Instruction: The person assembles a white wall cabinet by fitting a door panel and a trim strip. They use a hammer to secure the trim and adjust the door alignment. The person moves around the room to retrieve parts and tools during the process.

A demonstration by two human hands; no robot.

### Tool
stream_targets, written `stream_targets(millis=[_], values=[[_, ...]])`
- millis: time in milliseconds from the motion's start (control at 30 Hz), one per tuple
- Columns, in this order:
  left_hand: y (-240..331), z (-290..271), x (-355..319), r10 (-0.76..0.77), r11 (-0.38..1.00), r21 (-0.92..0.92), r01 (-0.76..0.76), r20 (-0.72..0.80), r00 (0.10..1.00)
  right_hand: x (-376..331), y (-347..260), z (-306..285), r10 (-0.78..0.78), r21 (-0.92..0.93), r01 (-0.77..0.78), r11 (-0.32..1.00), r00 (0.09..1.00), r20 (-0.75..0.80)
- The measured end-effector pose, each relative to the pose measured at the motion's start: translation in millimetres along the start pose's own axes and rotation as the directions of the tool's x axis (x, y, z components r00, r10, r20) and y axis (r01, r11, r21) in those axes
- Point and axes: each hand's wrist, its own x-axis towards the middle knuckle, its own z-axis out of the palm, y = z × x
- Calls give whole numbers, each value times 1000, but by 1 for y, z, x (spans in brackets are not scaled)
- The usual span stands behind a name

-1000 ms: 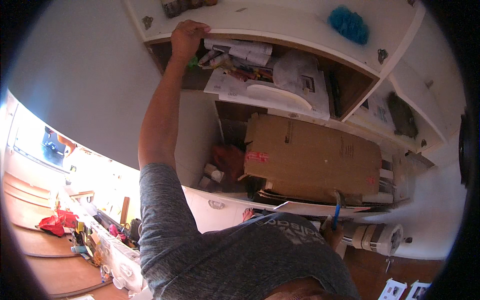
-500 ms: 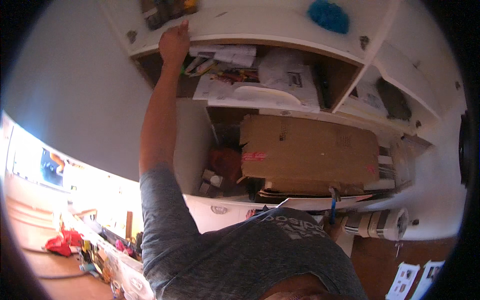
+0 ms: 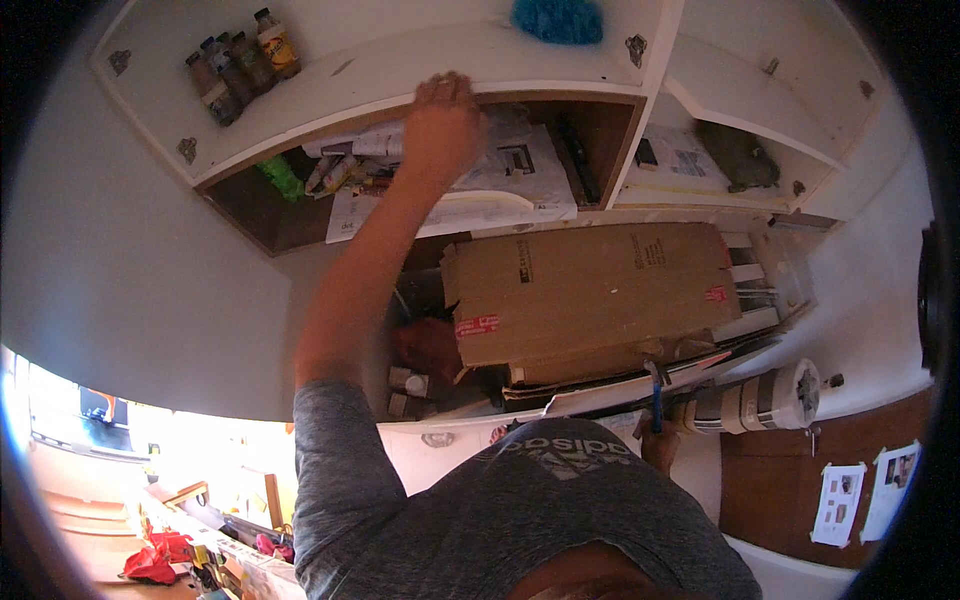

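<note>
My left hand (image 3: 445, 125) is raised at the front edge of the white shelf (image 3: 400, 70), its fingers over the edge and slightly blurred, with nothing seen in them. Behind and below it is an open compartment with papers (image 3: 510, 160), pens and a green crumpled item (image 3: 281, 177). Low at the right, close to my body, my right hand (image 3: 658, 445) is closed round the blue handle of a hammer (image 3: 656, 390), which stands head up. A large flattened cardboard box (image 3: 590, 290) lies in the lower compartment between my hands.
Several bottles (image 3: 240, 65) and a blue fluffy item (image 3: 560, 20) stand on the upper shelf. A dark greenish bag (image 3: 738, 157) sits in the right cubby. A taped roll (image 3: 750, 405) lies beside my right hand. Paper sheets (image 3: 838, 503) hang on the brown door.
My left hand has moved right along the shelf edge, away from the bottles. The view has shifted, bringing the bottles fully in. The right hand still holds the hammer.
</note>
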Motion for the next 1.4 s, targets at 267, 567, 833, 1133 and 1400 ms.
stream_targets(millis=[267,567,833,1133,1400], values=[[81,25,44,116,971,-203,-125,-57,992,8,-12,-8,79,5,-79,997,996,27],[139,64,81,252,916,-308,-256,-53,966,20,-8,-15,25,27,-25,999,1000,20],[148,69,83,367,887,-276,-370,-64,928,32,54,1,-121,-109,114,988,991,-59],[82,31,68,344,912,-290,-288,164,925,44,76,8,63,-114,-63,991,998,-7],[55,10,54,301,936,-248,-248,207,931,49,82,0,-15,-132,13,991,1000,-11]])
